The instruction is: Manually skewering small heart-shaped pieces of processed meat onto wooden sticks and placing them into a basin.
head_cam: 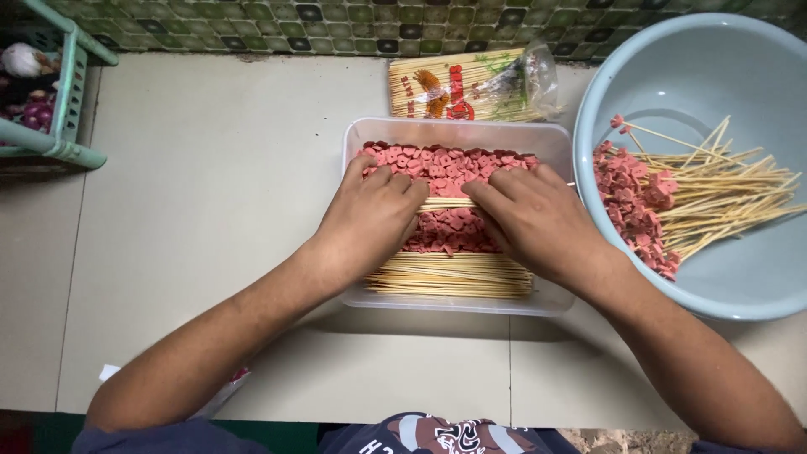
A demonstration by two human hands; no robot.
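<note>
A clear plastic container [454,130] on the floor holds many pink sausage slices [445,164] threaded on bamboo skewers [454,276] laid in rows. My left hand [370,219] and my right hand [530,219] both rest palm down on the skewers inside it, fingertips nearly meeting over the middle. The fingers press on a bundle of sticks [447,203] between them. What lies under the palms is hidden.
A pale blue basin [714,50] at the right holds several more sausage skewers [672,202]. A plastic pack of bare skewers [462,84] lies behind the container. A green rack [67,92] with onions stands at the far left, against a tiled wall.
</note>
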